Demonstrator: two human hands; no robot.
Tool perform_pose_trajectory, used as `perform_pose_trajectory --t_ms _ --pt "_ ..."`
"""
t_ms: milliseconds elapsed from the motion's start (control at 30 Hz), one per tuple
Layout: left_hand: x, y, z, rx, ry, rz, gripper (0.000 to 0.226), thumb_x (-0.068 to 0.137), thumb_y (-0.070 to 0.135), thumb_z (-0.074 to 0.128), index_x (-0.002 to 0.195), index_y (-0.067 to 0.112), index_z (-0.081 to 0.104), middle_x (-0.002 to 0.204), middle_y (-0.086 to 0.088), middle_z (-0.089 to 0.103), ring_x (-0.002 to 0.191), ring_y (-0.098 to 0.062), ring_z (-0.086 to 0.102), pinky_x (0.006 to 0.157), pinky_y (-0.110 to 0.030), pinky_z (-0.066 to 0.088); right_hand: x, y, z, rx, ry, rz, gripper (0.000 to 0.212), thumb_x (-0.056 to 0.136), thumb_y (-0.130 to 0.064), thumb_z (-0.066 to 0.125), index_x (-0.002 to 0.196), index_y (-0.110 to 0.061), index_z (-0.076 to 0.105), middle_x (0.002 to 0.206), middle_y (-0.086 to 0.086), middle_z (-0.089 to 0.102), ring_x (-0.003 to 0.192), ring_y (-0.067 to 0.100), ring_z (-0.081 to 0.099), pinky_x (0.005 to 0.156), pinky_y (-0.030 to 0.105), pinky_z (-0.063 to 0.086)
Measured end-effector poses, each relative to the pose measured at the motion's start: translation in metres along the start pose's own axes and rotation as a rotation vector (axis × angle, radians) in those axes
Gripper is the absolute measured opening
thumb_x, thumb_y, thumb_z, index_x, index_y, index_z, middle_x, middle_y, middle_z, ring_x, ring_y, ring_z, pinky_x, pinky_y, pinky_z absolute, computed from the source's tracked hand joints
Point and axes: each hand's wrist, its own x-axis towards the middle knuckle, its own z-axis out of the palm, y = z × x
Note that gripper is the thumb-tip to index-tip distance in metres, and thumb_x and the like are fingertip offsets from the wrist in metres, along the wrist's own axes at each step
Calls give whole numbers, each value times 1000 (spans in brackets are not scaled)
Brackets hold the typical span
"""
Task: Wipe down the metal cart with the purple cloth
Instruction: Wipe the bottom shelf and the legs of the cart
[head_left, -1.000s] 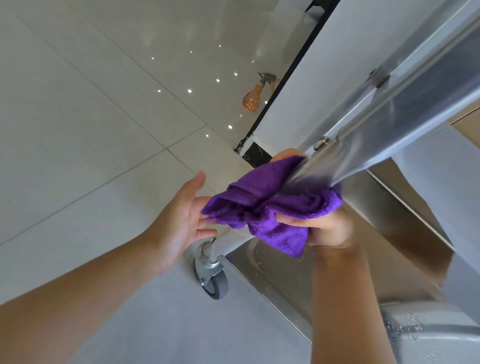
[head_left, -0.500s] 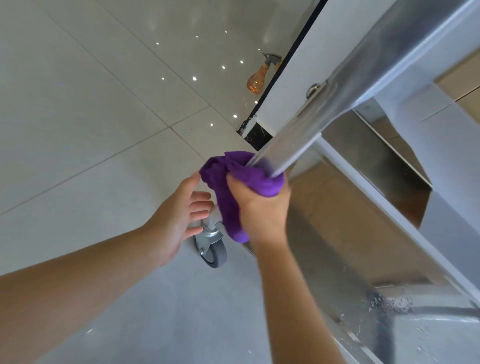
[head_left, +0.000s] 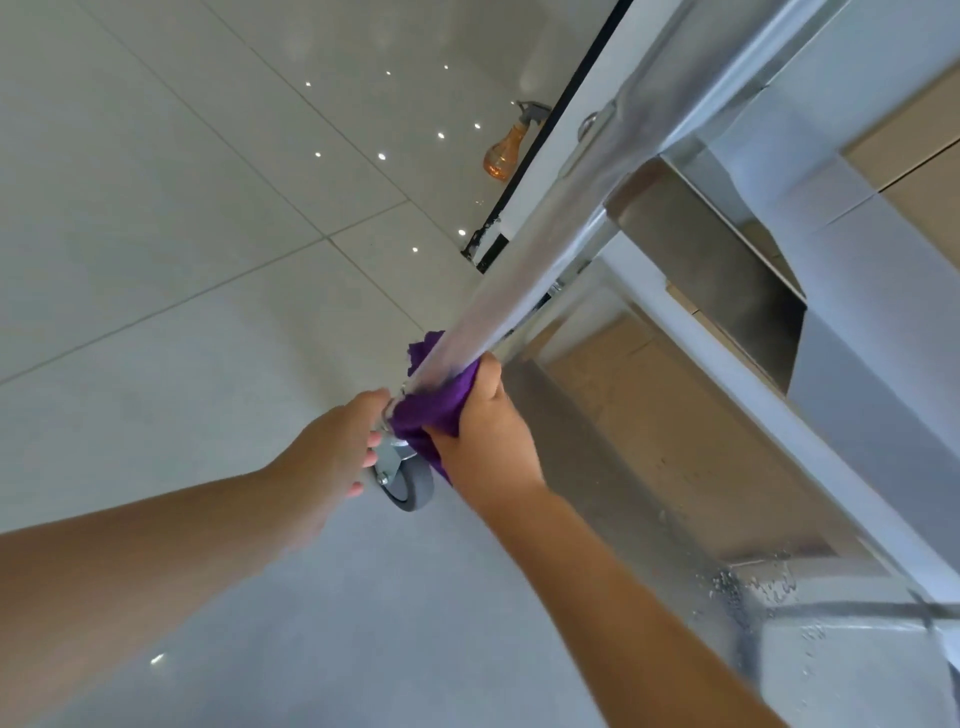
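The metal cart's upright leg (head_left: 540, 260) runs from the top right down to the centre. My right hand (head_left: 485, 436) grips the purple cloth (head_left: 431, 410), wrapped around the bottom of that leg just above the grey caster wheel (head_left: 408, 486). My left hand (head_left: 335, 447) is beside the leg's base on the left, fingers relaxed, fingertips by the caster bracket; whether they touch it I cannot tell. The cart's shiny lower shelf (head_left: 675, 467) spreads to the right, with water droplets near its front corner.
An orange spray bottle (head_left: 506, 150) stands on the glossy tiled floor (head_left: 182, 260) beside a white wall with a black edge strip (head_left: 561, 104). The cart's upper shelf (head_left: 727, 249) hangs over the right side.
My right hand has slid the purple cloth down the cart leg from mid height to just above the caster. My left hand has followed down alongside it.
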Motion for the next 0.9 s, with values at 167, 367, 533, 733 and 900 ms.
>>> perform_pose_trajectory --t_ms 167,367,533,733,900 --pt "-12 -19 4 274 -56 139 32 62 36 51 87 17 47 90 -6 49 78 -20 44 72 -29 32 -18 15 -35 -433 -76 -191 77 81 -26 68 140 -14 21 142 2 31 135 23 25 107 32 31" --pt "-22 -47 17 647 7 615 33 81 10 51 113 18 49 122 6 42 98 0 43 74 -2 33 -52 17 8 -154 -318 -157 94 81 -34 61 150 -15 -1 157 1 -12 143 19 -20 119 39 2" --pt "-12 -46 23 764 66 813 65 86 28 41 146 15 18 145 7 18 129 -2 13 94 1 10 -34 25 22 -203 -141 -180 82 86 -37 51 150 -11 8 158 7 -2 145 21 -9 119 32 1" --pt "-9 -56 38 999 56 984 72 76 32 31 138 -5 36 146 -15 34 136 -19 15 106 -30 12 20 50 30 -310 -32 -134 70 96 -40 36 151 -13 2 159 5 -4 146 20 -7 119 30 -1" --pt "-6 -55 35 1189 88 1062 70 73 28 34 134 -8 39 142 -21 39 133 -27 25 113 -28 4 47 75 27 -404 -74 -421 68 86 -48 16 143 -16 32 149 2 31 142 22 17 118 37 12"
